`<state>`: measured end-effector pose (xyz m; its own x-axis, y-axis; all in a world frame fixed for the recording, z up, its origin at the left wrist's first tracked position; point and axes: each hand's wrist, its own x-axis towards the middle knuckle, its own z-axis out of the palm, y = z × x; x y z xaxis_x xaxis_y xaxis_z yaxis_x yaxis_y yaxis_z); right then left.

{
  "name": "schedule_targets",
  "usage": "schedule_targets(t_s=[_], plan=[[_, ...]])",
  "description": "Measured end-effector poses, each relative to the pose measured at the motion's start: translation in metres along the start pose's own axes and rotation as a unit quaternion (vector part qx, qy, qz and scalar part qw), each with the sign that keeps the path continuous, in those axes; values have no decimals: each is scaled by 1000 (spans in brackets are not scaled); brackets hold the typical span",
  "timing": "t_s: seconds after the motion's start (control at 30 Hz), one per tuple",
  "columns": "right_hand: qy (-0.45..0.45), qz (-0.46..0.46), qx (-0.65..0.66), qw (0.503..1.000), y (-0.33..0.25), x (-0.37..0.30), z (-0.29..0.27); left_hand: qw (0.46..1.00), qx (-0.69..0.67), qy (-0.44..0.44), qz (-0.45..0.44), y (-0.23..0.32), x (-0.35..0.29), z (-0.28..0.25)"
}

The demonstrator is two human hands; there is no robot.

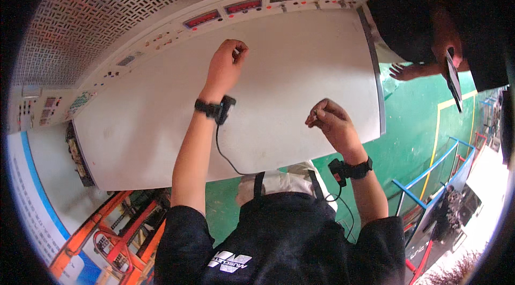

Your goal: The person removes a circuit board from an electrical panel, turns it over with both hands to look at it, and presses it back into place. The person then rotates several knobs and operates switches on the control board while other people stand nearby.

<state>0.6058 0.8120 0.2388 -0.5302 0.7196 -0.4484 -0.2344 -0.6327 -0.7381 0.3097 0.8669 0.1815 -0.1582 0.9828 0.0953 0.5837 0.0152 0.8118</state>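
Note:
My left hand (pixel 225 65) is raised over the far middle of a pale workbench top (pixel 279 65). Its fingers curl in toward the thumb, and whatever may be in them is hidden. Nearer and to the right, my right hand (pixel 333 123) hovers above the bench's right part, thumb and fingertips pinched together. A small glint shows at those fingertips, too small to name. Each wrist wears a black strap with a small boxy device, the left one (pixel 215 109) and the right one (pixel 347 170), both trailing thin black cables.
An instrument panel (pixel 257 12) with dark red display windows and terminals runs along the bench's back, below a perforated metal screen (pixel 134 1). At right a person holds a flat dark object (pixel 454 82). Orange metal frames (pixel 102 234) stand lower left; blue rails (pixel 429 172) stand right.

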Motion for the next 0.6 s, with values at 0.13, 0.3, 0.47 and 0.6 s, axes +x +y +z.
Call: schedule_targets(t_s=[0.13, 0.3, 0.47, 0.6], plan=[[-18, -61, -68, 996, -22, -15, 33, 999, -46, -7, 26, 106, -61, -48], [-31, -140, -76, 987, -47, -57, 60, 983, -32, 19, 179, 177, -112, -66], [-98, -264, -176, 943, -70, -106, 65, 967, 3, 43, 252, 237, -150, -67], [-105, -315, -255, 908, -90, -151, 53, 945, 53, 72, 313, 283, -180, -48]])
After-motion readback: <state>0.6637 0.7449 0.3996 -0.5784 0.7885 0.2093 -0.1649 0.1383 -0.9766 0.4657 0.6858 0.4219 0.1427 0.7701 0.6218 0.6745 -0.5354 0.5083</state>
